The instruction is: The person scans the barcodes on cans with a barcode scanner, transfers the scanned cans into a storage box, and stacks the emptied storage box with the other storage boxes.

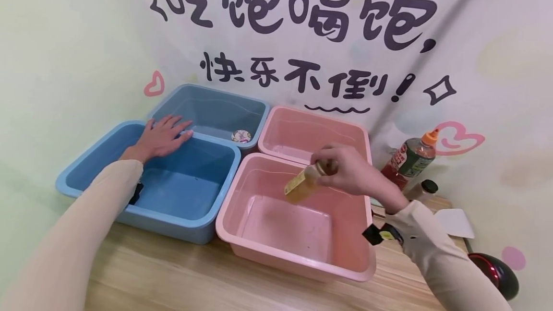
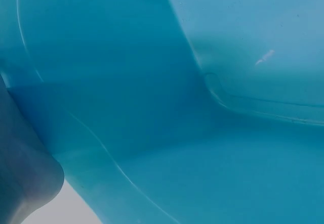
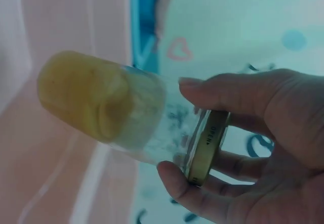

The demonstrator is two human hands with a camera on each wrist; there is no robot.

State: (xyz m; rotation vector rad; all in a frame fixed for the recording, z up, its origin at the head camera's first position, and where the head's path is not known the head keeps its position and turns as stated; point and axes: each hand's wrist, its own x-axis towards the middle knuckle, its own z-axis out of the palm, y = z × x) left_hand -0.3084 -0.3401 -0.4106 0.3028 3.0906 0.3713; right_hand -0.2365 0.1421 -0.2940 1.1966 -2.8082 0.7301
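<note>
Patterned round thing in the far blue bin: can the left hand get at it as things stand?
Likely yes: the left hand lies at the near edge of the far blue bin, which is open on top; nothing visible blocks the patterned round thing.

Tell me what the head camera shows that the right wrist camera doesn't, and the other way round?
Only the head view: the orange-capped bottle, the wooden tabletop and a black, mouse-like object at the far right.

Only the right wrist view: the printed word "OPEN", readable on the gold lid.

Both: the right hand gripping a clear jar with yellow contents, pink tub plastic, and a pink heart on the backdrop.
</note>
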